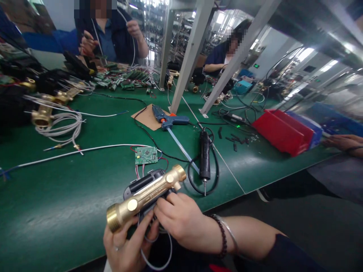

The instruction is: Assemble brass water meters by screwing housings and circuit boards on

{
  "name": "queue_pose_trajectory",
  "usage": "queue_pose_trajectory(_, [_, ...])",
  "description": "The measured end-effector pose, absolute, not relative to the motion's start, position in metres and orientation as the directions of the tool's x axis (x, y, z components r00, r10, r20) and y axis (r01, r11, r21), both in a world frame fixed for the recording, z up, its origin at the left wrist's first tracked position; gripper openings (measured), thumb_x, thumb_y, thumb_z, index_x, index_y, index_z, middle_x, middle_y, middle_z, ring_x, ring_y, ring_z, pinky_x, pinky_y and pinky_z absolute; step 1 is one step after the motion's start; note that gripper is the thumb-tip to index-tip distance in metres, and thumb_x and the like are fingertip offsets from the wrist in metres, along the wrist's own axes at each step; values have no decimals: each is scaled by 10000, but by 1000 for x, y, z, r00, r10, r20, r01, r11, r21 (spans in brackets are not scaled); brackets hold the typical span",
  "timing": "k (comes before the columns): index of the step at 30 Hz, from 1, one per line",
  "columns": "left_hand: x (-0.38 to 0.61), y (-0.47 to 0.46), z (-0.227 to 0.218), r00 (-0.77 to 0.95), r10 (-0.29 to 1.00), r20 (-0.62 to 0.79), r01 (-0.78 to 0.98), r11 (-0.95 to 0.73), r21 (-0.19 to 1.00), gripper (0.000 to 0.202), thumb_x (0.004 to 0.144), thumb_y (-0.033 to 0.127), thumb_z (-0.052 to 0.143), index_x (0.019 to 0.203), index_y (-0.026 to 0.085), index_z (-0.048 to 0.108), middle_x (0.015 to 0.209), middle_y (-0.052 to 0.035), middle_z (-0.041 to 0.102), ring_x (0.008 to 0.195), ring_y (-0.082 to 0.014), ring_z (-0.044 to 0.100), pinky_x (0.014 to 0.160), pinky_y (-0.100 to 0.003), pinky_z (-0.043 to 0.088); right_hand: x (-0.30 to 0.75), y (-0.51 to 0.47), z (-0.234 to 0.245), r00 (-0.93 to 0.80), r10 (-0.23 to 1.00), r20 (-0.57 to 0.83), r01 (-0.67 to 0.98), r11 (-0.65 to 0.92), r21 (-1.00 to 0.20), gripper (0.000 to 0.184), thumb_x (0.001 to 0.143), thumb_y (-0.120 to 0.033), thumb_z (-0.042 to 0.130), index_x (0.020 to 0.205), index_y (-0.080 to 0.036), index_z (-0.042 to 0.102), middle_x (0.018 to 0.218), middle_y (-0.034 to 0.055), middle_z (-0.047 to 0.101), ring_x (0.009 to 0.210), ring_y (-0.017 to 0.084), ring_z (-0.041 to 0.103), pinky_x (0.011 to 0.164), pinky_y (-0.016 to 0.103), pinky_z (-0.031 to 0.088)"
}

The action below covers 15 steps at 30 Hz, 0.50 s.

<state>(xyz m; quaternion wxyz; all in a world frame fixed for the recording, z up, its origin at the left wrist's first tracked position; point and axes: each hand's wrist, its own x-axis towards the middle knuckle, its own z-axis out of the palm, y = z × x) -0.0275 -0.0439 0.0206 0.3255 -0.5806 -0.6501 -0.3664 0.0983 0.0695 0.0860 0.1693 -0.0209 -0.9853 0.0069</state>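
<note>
A brass pipe body (147, 198) with threaded ends, like a water meter body, is tilted up to the right at the table's near edge. It is joined to a black housing (144, 181). My left hand (127, 241), wearing a ring, grips the lower left end from below. The curled fingers of my right hand (181, 219) press together at the underside, by the black part; whatever they pinch is hidden. A grey cable (157, 267) loops below both hands. Beyond the housing, a green circuit board (146, 155) lies on the table, with thin wires running toward the housing.
A black electric screwdriver (204, 155) and a blue glue gun (174, 121) lie ahead on the green table (93, 181). Red bins (283, 132) stand right, near another person's hand (344, 142). Coiled cables (64, 126) lie left. Metal posts (190, 56) rise mid-table; two people sit opposite.
</note>
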Motion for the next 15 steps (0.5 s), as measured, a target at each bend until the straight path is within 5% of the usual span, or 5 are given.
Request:
queue_pose_trajectory(4, [-27, -46, 13, -132, 526, 840, 991, 55, 121, 99, 822, 229, 634, 754, 215, 705, 729, -26, 538, 635, -141, 564, 669, -299, 441, 98, 70, 82, -934, -14, 358, -2, 999, 33, 206, 884, -121, 443, 771, -126, 615, 716, 57, 561, 607, 184, 438, 472, 321, 293])
queue_pose_trajectory(9, [-24, -46, 13, -204, 538, 818, 979, 99, 179, 65, 802, 224, 657, 797, 247, 717, 704, 4, 535, 615, -115, 560, 704, -283, 449, 107, 66, 75, -891, 43, 453, 38, 999, -19, 310, 934, -114, 343, 1069, -22, 606, 883, 120, 660, 663, 190, 509, 523, 322, 396])
queue_pose_trajectory(15, [-25, -42, 25, -140, 511, 848, 990, 74, 119, 42, 796, 209, 673, 772, 210, 708, 699, 2, 529, 581, -101, 534, 664, -263, 433, 131, 94, 86, -715, 164, 679, 28, 978, -206, 198, 893, -116, 475, 1010, -144, 632, 872, 69, 685, 778, 166, 598, 679, 290, 508])
